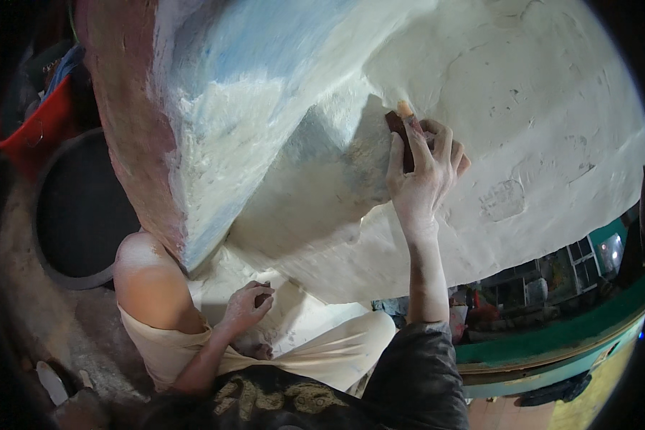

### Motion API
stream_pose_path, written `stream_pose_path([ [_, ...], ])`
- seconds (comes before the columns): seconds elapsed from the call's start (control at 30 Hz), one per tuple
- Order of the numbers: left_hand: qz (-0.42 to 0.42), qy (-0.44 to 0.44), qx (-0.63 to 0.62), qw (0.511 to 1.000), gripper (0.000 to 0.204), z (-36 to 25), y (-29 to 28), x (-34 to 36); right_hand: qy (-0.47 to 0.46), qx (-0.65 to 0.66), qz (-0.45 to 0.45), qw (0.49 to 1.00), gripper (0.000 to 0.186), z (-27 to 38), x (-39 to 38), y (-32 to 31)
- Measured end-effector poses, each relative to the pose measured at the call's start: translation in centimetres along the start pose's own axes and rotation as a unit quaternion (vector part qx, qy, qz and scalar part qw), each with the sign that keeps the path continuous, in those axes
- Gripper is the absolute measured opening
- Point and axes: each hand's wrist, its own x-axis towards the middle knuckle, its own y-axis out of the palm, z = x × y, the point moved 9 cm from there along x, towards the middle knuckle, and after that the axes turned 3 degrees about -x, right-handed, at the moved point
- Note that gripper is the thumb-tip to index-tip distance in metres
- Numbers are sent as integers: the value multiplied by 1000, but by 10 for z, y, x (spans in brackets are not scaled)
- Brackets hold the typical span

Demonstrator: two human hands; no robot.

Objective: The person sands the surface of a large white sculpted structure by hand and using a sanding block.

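Note:
A large white form [552, 79], apparently plaster, fills the view ahead, with bluish and pinkish patches on its left side. Against its surface, my right hand [428, 175] presses a reddish-brown flat piece [408, 159] that looks like folded sandpaper. The index finger is stretched along it, its tip covered in something pale yellow, and white dust coats the hand. Low over my lap, my left hand [245, 309] is curled closed. A small dark bit shows at its fingertips, too small to name.
On the left, a round black tub [86, 208] stands beside a red container [46, 132]. A green-edged bench [552, 333] with clutter behind it is at the right. My bent knee [150, 276] touches or nearly touches the form's lower edge. A pale oval object [51, 383] lies lower left.

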Motion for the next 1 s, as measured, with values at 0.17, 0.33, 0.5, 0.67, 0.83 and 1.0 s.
stream_pose_path([
  [0.17, -26, 50, 20, 998, 25, 10, -2, 4, 8, -55, 6, 998, 25, -22, -32, -19],
  [0.33, -8, 10, -20, 1000, 26, 8, 5, 1, 235, 83, -95, 964, 25, -115, -118, -75],
  [0.5, 28, 6, -67, 997, 16, 13, 24, 3, 308, 184, -172, 917, 44, -127, -211, -79],
  [0.67, -7, 10, -54, 998, 18, 22, 17, 9, 374, 186, -6, 909, 52, -43, -271, -12],
  [0.83, -128, 127, 138, 974, 22, -52, -27, 5, 466, 305, 88, 826, 44, 30, -351, 55],
  [1.0, -172, 105, -35, 979, 34, -122, -51, 13, 643, 479, 117, 586, 43, 82, -418, 117],
])
